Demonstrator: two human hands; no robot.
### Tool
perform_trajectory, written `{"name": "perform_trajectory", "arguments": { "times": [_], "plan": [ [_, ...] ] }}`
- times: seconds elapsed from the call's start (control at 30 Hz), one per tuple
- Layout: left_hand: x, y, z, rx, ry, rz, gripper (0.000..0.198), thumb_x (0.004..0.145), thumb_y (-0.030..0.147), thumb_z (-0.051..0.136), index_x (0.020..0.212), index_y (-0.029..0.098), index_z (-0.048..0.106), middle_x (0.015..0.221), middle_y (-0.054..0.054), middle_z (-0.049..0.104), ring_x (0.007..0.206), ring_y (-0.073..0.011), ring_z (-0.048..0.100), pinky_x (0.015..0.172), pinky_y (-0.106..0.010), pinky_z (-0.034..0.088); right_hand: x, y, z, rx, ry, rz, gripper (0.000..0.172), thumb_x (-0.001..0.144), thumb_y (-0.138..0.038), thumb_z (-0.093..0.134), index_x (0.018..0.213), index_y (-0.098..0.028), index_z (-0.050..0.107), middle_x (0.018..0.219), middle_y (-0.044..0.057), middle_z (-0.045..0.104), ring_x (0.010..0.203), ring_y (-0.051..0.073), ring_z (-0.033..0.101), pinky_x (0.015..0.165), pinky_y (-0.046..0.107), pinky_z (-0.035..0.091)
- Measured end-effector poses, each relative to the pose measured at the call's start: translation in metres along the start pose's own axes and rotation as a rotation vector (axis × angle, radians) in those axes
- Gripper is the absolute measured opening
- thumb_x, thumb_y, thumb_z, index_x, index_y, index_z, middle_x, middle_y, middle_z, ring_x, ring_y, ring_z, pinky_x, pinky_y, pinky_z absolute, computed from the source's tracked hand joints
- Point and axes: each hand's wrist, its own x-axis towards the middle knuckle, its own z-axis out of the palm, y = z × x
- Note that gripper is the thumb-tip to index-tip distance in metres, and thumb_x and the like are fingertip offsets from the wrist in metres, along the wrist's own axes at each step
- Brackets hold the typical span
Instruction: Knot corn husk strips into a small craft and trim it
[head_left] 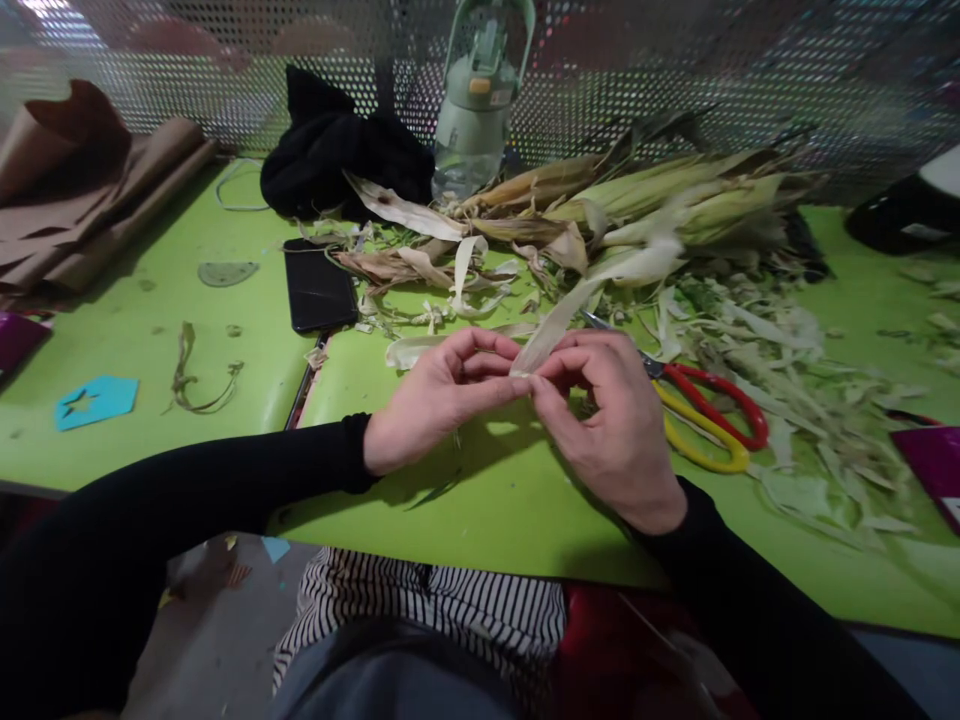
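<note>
A pale strip of corn husk (559, 325) is pinched at its near end between my two hands, above the green table. My left hand (448, 392) has thumb and fingers closed on the end from the left. From the right, my right hand (611, 425) grips the same end between thumb and fingertips. The strip slants away up and to the right, its far part blurred. Scissors (709, 415) with one red and one yellow handle lie beside my right hand, their blades partly hidden behind it. Beyond the hands are whole corn husks (645, 205) in a pile.
Husk scraps (817, 400) cover the table (360, 530) on the right. A black phone (320, 285) lies left of centre. Behind it are a black cloth (345, 155) and a green water bottle (474, 115). Brown paper (97, 200) and a blue cutout (97, 402) are at left.
</note>
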Motion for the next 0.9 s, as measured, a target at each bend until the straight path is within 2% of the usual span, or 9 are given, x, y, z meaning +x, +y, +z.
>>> {"name": "perform_trajectory", "arguments": {
  "times": [0.1,0.33,0.5,0.57,0.67,0.83,0.9],
  "plan": [
    [0.000,-0.001,0.000,0.036,-0.033,0.031,0.027,0.075,0.011,0.079,0.095,0.015,0.061,0.088,0.000,0.073,0.082,-0.0093,0.068,0.083,-0.024,0.054,0.000,0.000,0.000,0.039,-0.008,0.041,0.017,0.087,-0.012,0.063,0.086,-0.026,0.054,0.093,0.007,0.061,0.084,0.023,0.061,0.062,0.038,0.055],
    [0.001,0.001,0.001,0.126,-0.001,0.113,0.027,0.075,0.020,0.082,0.092,0.014,0.062,0.088,0.000,0.072,0.083,-0.0104,0.069,0.083,-0.024,0.055,-0.003,-0.002,0.001,0.100,0.007,0.124,0.012,0.085,-0.015,0.064,0.083,-0.023,0.056,0.093,0.005,0.062,0.079,0.018,0.063,0.062,0.033,0.055],
    [0.000,0.004,0.002,0.175,0.002,0.083,0.029,0.076,0.021,0.080,0.098,0.015,0.061,0.091,-0.002,0.072,0.083,-0.0123,0.070,0.082,-0.026,0.055,-0.002,-0.001,0.003,0.128,-0.006,0.163,0.010,0.085,-0.016,0.064,0.084,-0.023,0.057,0.096,0.005,0.064,0.077,0.018,0.064,0.061,0.032,0.056],
    [0.000,0.005,0.002,0.181,-0.002,0.074,0.031,0.077,0.018,0.078,0.101,0.017,0.058,0.088,-0.001,0.072,0.081,-0.0117,0.069,0.079,-0.025,0.055,-0.001,0.000,0.003,0.123,-0.005,0.148,0.009,0.087,-0.017,0.064,0.085,-0.023,0.058,0.096,0.005,0.065,0.079,0.019,0.065,0.063,0.034,0.057],
    [-0.001,0.007,0.002,0.202,-0.020,0.089,0.028,0.077,0.013,0.077,0.093,0.017,0.055,0.086,0.001,0.069,0.081,-0.0102,0.068,0.078,-0.023,0.054,-0.001,0.000,-0.002,0.084,0.000,0.113,0.008,0.089,-0.017,0.063,0.087,-0.023,0.060,0.097,0.006,0.065,0.081,0.020,0.064,0.065,0.036,0.057],
    [-0.001,0.011,0.004,0.224,-0.074,0.091,0.018,0.082,0.015,0.073,0.096,0.014,0.061,0.097,-0.003,0.071,0.093,-0.0131,0.069,0.089,-0.028,0.054,0.005,-0.002,-0.014,-0.076,0.002,0.009,0.006,0.091,-0.018,0.065,0.091,-0.024,0.063,0.104,0.009,0.066,0.098,0.025,0.065,0.081,0.042,0.057],
    [0.000,0.014,0.003,0.232,-0.077,0.088,0.018,0.083,0.015,0.073,0.098,0.014,0.063,0.098,-0.004,0.071,0.093,-0.0132,0.069,0.089,-0.028,0.053,0.013,-0.001,-0.014,-0.076,-0.038,-0.004,0.005,0.091,-0.019,0.065,0.091,-0.024,0.063,0.102,0.008,0.067,0.098,0.024,0.066,0.082,0.041,0.057]
  ]
}}
